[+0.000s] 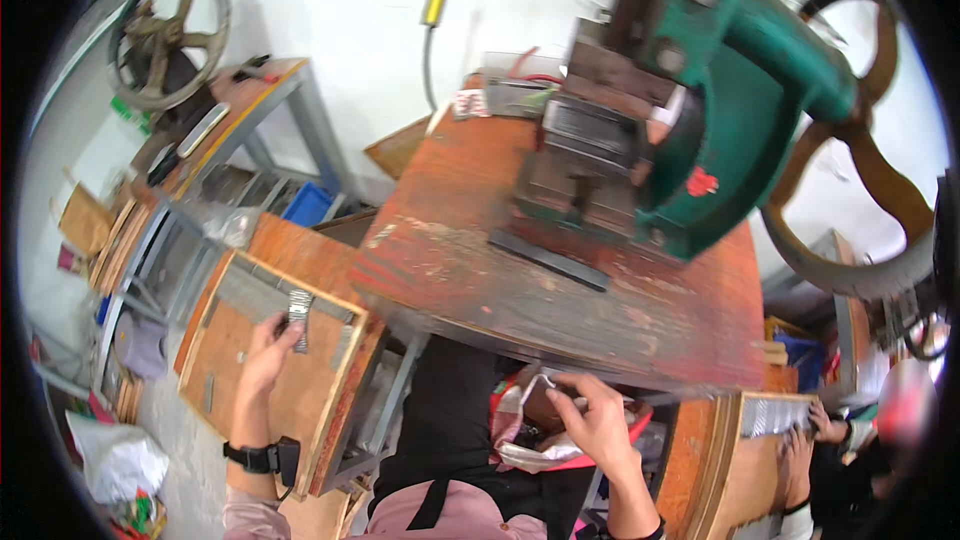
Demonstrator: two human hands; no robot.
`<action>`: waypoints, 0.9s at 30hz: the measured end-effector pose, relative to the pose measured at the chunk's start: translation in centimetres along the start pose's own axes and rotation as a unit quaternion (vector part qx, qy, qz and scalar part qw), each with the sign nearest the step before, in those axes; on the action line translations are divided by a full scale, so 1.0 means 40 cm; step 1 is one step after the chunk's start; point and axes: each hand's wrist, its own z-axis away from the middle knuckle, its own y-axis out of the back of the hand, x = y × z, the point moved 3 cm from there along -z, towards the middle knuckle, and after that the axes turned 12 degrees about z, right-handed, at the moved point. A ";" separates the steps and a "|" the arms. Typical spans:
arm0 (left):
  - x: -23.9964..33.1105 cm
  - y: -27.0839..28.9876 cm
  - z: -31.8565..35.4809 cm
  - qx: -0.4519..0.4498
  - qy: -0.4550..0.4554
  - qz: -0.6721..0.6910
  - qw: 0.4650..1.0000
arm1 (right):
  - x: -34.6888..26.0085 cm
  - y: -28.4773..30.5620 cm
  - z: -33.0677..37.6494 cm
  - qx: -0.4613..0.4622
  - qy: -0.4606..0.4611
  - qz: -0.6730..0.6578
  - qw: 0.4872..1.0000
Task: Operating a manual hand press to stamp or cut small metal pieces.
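My left hand (266, 352) is stretched out to the left over a shallow wooden tray (232, 378) and grips a small stack of grey metal strips (299, 314) at the tray's far edge. My right hand (597, 422) is low in front of me, below the table's near edge, with its fingers pinched on the rim of a white and pink plastic bag (528, 430) in my lap. A black band is on my left wrist.
A worn red-brown worktable (480, 270) carries a green press machine (720, 90) with a large flywheel (850, 200). At the lower right another person's hands (815, 430) touch a row of metal strips (775, 414) on a second tray. A second flywheel machine (168, 35) stands far left.
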 end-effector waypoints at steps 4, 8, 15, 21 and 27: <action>0.208 -0.175 0.039 -0.153 -0.092 0.019 0.984 | -0.031 0.091 -0.013 0.130 0.056 0.039 0.989; 0.322 -0.427 0.032 -0.276 -0.288 -0.213 0.892 | -0.065 0.121 -0.065 0.130 0.106 0.044 0.985; 0.325 -0.735 0.047 -0.351 -0.535 -0.365 0.676 | -0.041 0.118 -0.157 0.082 0.179 0.120 0.973; 0.283 -0.707 0.034 -0.355 -0.443 -0.318 0.760 | 0.017 0.098 -0.162 0.058 0.200 0.170 0.963; 0.304 -0.689 0.041 -0.337 -0.444 -0.258 0.789 | -0.025 0.123 -0.169 0.109 0.193 0.127 0.967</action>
